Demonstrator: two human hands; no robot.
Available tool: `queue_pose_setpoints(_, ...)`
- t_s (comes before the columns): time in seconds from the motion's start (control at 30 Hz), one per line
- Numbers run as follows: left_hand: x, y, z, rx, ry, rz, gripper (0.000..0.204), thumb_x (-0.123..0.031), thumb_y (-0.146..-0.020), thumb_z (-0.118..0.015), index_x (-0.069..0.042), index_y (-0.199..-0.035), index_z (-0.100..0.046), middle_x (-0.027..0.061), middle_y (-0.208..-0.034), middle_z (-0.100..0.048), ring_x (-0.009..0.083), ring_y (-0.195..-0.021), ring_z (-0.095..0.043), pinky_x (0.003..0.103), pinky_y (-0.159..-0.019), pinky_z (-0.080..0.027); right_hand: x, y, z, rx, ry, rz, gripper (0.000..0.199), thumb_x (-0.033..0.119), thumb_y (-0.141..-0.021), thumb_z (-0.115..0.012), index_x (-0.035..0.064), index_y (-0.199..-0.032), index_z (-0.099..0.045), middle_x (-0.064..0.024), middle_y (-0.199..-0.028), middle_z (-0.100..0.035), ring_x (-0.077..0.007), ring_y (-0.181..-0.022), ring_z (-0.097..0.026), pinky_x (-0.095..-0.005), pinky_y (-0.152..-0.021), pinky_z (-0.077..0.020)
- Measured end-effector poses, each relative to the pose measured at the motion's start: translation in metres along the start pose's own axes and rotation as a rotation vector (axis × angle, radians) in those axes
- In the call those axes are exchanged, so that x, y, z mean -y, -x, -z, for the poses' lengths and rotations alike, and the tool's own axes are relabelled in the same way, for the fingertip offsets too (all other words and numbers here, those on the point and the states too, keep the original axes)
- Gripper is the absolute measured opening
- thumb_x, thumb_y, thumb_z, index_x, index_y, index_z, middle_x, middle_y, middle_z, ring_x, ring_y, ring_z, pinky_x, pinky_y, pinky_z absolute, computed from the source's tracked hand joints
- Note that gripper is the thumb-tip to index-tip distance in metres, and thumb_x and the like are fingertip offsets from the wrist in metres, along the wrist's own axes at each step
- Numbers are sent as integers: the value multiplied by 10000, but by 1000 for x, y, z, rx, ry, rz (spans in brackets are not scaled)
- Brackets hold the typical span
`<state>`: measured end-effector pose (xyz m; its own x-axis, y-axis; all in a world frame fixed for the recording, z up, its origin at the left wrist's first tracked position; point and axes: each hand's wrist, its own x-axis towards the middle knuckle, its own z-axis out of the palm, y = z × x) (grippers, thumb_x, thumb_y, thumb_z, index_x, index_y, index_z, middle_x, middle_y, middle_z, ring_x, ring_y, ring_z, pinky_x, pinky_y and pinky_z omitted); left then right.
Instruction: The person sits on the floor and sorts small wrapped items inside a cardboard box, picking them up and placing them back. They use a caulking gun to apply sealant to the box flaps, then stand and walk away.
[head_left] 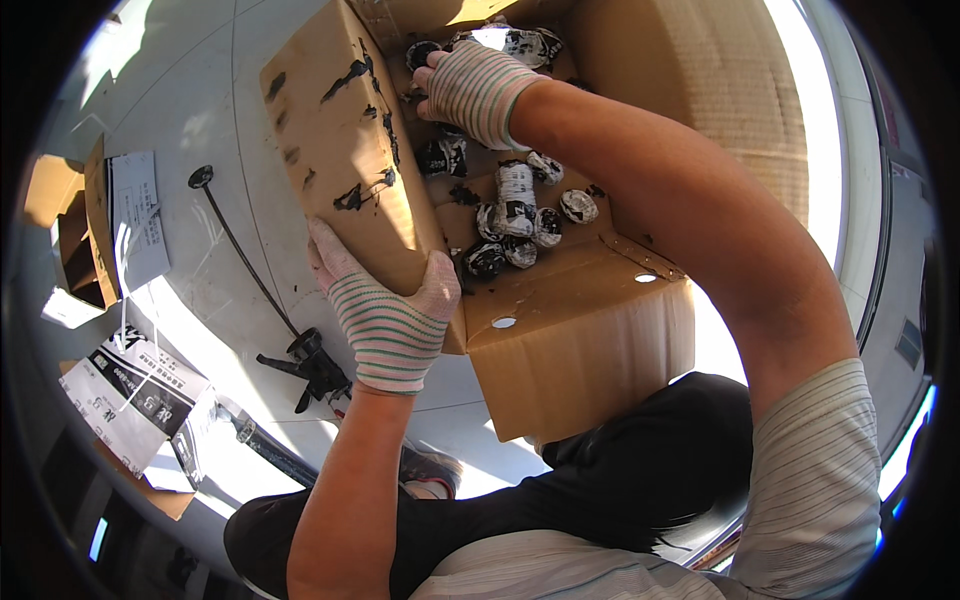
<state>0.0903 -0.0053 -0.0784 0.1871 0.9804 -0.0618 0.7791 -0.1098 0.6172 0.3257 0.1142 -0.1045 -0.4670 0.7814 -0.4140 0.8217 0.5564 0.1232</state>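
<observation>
A big brown cardboard box (590, 340) stands open in front of me on a pale floor. Several small black-and-white wrapped pieces (517, 215) lie inside it. My left hand (385, 305), in a striped knit glove, grips the box's left flap (345, 150), which is smeared with black marks. My right hand (470, 88), gloved the same way, reaches deep into the far part of the box with its fingers down among the wrapped pieces (430, 155). What the fingers hold is hidden.
A black caulking gun (300, 355) with a long rod lies on the floor left of the box. Printed black-and-white packets (135, 395) and a smaller cardboard box (75, 235) sit further left. My dark trousers and a shoe (435, 470) show below.
</observation>
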Motion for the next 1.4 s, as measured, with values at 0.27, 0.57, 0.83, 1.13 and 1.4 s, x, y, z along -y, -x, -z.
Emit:
queue_pose_setpoints(0.27, 4, 1, -1, -8, 25, -32, 1178, -229, -709, -829, 123, -1572, -109, 356, -1479, -292, 462, -1340, -381, 539, -1164, -324, -16, 39, 13, -149, -324, -188, 653, 373, -742, -888, 147, -1316, -674, -136, -1290, -607, -310, -1203, -586, -431, -1057, -495)
queue_pose_setpoints(0.57, 0, 0, -1, 2, 44, 36, 1237, -270, -680, -858, 91, -1587, -98, 365, -1529, -235, 479, -1368, -354, 546, -1170, -312, -15, 116, 33, -199, -2154, -165, 674, 368, -818, -851, -16, -1315, -607, -87, -1118, -710, -199, -1028, -673, -324, -1000, -513)
queue_pose_setpoints(0.83, -2, -1, 1, 14, 35, 97, 1254, -280, -674, -870, 96, -1590, -101, 371, -1540, -232, 484, -1405, -331, 516, -1192, -312, 4, 149, 31, -348, -2430, -33, 789, 613, -766, -771, -18, -1208, -602, -148, -1157, -618, -272, -1071, -604, -417, -907, -532)
queue_pose_setpoints(1.13, -9, 0, 4, -10, 62, 75, 1142, -188, -742, -825, 68, -1606, -123, 351, -1561, -267, 477, -1442, -324, 504, -1236, -248, 20, 153, 59, -416, -2499, -17, 869, 783, -742, -587, -37, -1029, -612, -169, -1054, -549, -300, -931, -516, -378, -748, -420)
queue_pose_setpoints(1.4, -7, 1, 4, -31, 59, 32, 1151, -220, -757, -846, 63, -1606, -121, 361, -1559, -263, 494, -1435, -330, 525, -1219, -276, 31, 157, 62, -440, -2546, -59, 888, 763, -745, -626, -70, -1051, -627, -178, -1001, -566, -280, -914, -525, -353, -771, -424)
